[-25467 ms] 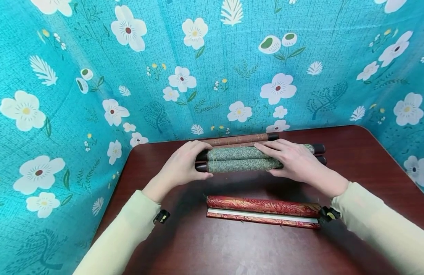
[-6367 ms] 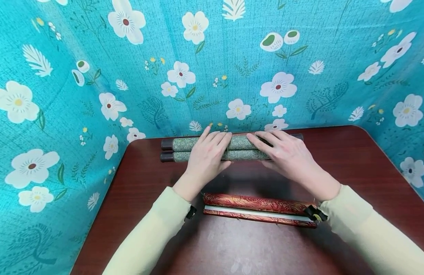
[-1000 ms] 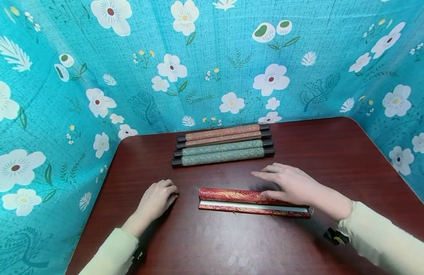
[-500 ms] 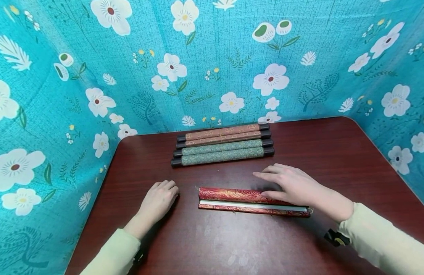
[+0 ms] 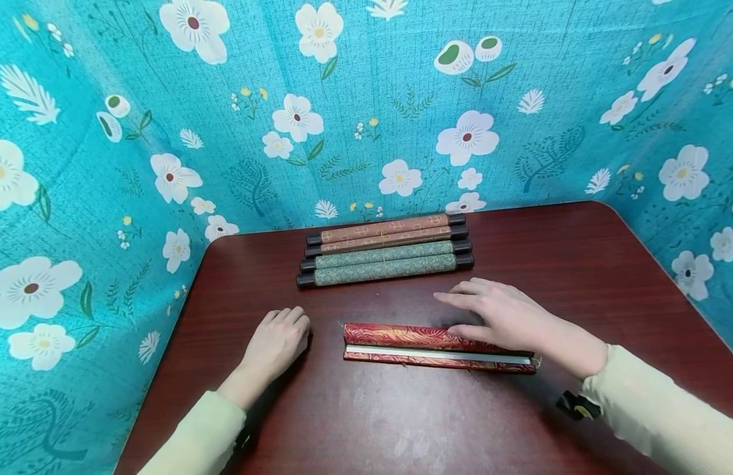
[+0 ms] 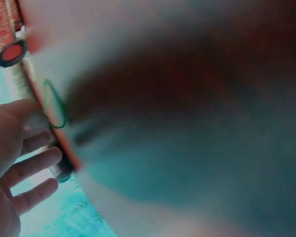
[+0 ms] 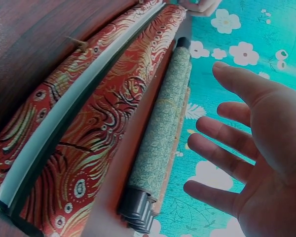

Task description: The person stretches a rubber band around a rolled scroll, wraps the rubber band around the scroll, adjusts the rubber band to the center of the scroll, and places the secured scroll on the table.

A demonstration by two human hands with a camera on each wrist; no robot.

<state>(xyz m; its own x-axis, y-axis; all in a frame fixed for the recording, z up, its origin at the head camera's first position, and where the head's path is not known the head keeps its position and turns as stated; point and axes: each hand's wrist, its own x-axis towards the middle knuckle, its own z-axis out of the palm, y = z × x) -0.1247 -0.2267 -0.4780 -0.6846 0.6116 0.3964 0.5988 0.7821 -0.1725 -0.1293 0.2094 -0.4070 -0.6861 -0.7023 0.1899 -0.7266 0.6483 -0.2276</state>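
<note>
My left hand (image 5: 277, 340) rests on the table left of the red scroll, fingers loosely curled. In the left wrist view a thin green loop (image 6: 63, 111) shows at its fingertips; I cannot tell whether it is held. My right hand (image 5: 503, 316) hovers over the right part of the red-and-gold brocade scroll (image 5: 396, 334), fingers spread and relaxed, covering part of it. A pale strip (image 7: 54, 118) runs along the brocade. Beyond lie two green-patterned scrolls (image 5: 384, 267) with black knobs, side by side, and two brown-patterned scrolls (image 5: 384, 231) behind them.
Dark red-brown wooden table (image 5: 372, 422) with rounded far corners. A blue flowered cloth (image 5: 366, 99) hangs as a wall behind it and along both sides. Black straps with small devices (image 5: 578, 406) sit at the wrists.
Earlier both hands gripped the green scrolls at the back; these now lie released before the brown ones. Over the last second the hands have hardly moved; the left fingers shifted slightly.
</note>
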